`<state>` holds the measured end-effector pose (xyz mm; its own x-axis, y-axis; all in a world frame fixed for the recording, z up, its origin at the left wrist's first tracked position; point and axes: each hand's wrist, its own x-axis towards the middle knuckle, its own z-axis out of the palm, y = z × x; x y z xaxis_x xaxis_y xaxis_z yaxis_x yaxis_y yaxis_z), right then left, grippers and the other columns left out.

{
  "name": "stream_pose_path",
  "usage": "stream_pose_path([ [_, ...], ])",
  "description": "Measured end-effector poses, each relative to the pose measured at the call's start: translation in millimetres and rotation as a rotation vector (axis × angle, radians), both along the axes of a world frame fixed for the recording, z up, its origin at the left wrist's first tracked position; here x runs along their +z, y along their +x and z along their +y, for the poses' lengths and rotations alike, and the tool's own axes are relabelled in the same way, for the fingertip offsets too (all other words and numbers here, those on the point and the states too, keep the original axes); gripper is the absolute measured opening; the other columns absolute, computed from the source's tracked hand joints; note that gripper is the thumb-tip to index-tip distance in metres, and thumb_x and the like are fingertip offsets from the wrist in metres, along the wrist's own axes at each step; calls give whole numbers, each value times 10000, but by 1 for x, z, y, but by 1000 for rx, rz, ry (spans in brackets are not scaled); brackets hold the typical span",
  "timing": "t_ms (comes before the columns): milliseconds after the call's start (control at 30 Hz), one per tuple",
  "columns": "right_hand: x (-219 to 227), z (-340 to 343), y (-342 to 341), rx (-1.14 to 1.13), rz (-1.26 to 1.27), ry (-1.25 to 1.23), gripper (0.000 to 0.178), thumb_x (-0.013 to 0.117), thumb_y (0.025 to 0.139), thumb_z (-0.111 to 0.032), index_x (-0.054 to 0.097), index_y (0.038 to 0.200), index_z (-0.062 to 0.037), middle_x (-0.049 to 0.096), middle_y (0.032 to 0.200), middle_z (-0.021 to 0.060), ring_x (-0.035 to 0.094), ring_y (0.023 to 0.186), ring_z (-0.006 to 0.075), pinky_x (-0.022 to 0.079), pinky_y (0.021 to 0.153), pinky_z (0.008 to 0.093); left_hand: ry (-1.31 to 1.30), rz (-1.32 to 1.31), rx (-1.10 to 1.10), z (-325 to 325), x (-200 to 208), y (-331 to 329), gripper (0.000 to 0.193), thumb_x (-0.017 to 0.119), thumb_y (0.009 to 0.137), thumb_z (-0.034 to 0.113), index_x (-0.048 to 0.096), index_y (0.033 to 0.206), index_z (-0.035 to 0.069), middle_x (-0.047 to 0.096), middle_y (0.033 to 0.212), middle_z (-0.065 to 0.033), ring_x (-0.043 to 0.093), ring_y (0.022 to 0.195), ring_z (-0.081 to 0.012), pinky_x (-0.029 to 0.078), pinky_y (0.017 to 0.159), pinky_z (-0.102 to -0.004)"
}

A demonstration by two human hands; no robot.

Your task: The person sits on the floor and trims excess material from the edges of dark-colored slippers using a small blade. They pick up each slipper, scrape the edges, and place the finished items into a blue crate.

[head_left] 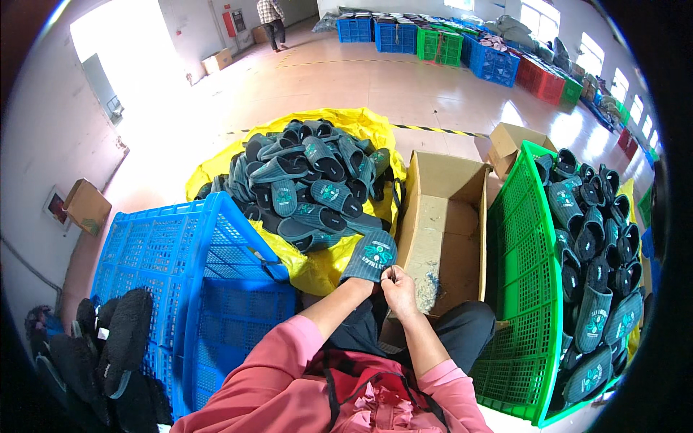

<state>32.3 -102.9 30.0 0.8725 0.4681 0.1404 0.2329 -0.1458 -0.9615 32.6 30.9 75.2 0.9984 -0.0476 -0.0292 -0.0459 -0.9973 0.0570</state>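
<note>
A grey-green ribbed slipper [372,257] with a green print is held up in front of me. My left hand [369,286] is tucked into its opening and holds it, with most of the fingers hidden. Against the slipper's lower right edge, my right hand [400,291] is closed in a pinch; a small dark thing shows at its fingertips, too small to name. Just beyond, a heap of similar slippers [310,173] lies on a yellow sack [368,124].
An open cardboard box [449,177] with pale fluff stands right of my hands. Further right is a green crate [530,209] full of slippers. A blue crate [148,249] stands left, beside dark fuzzy slippers [128,332]. Far off, a person [271,18] stands near several loaded crates [439,47].
</note>
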Motion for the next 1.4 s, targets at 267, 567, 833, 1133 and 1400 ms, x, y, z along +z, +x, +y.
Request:
stream_pose_path([
  [267, -8, -27, -7, 133, 400, 307, 95, 614, 871, -36, 624, 963, -59, 622, 915, 6, 592, 826, 116, 458, 687, 256, -14, -266, 86, -5, -7, -8, 185, 617, 807, 193, 701, 862, 38, 670, 914, -182, 648, 868, -351, 514, 772, -461],
  [567, 23, -75, 9, -207, 693, 351, 510, 554, 995, -421, 517, 1337, -45, 618, 1125, 69, 631, 1017, 213, 529, 783, 336, -148, -590, -191, -32, -41, -5, 304, 528, 891, 216, 651, 1092, 24, 636, 1111, -205, 599, 1059, -359, 453, 959, -466],
  [833, 15, -95, 11, -284, 792, 336, 416, 549, 978, -513, 612, 1044, -107, 604, 829, -1, 548, 658, 106, 418, 555, 256, -274, -257, -439, -89, 21, -31, 302, 559, 883, 193, 633, 1110, 8, 625, 1094, -192, 599, 1040, -346, 465, 936, -461],
  [1133, 0, -109, 15, -392, 727, 548, 364, 579, 1000, -357, 631, 1128, -20, 684, 1002, 55, 649, 885, 156, 534, 810, 314, -640, -375, -567, -85, 21, -71, 424, 475, 938, 156, 526, 1323, -13, 483, 1410, -236, 459, 1312, -386, 320, 1136, -471],
  [1400, 10, -124, 33, -410, 695, 795, 433, 528, 1017, -381, 566, 1246, -16, 670, 1136, 114, 672, 1004, 222, 560, 899, 383, -848, -568, 293, -79, 19, -114, 587, 723, 822, 87, 516, 1361, -15, 633, 1220, -203, 619, 1135, -315, 462, 1009, -398],
])
